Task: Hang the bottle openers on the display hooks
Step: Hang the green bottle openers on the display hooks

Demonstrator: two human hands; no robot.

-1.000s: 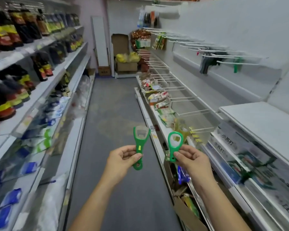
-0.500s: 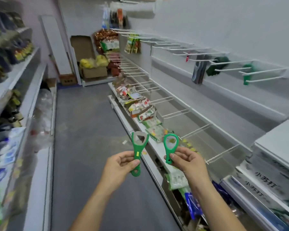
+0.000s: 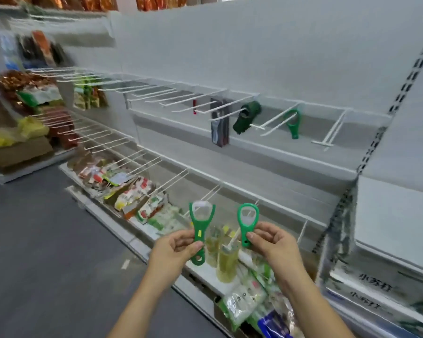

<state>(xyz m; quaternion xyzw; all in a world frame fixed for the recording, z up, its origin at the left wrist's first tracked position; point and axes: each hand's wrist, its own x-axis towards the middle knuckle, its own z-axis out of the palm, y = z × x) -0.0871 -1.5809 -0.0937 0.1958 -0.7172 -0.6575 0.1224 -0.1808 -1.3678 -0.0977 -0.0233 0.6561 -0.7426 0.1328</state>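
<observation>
My left hand (image 3: 174, 250) pinches the handle of a green bottle opener (image 3: 200, 230) with a flared head, held upright. My right hand (image 3: 274, 242) pinches the handle of a second green opener (image 3: 247, 222) with an oval head, also upright. Both are at chest height in front of the lower shelf. Higher up on the white wall, a row of white display hooks (image 3: 274, 121) juts out. One green opener (image 3: 294, 123) hangs on a hook there, and a dark green bunch of openers (image 3: 246, 117) hangs on the hook to its left.
A dark packaged item (image 3: 219, 125) hangs left of the green bunch. A bare double hook (image 3: 332, 131) juts out at the right. Snack packets (image 3: 132, 196) and jars (image 3: 226, 261) fill the low shelf under a second hook row. Grey aisle floor (image 3: 47, 252) lies to the left.
The view has swung right from the aisle to face the hook wall. Both hands keep their openers, held slightly higher and closer to the shelving.
</observation>
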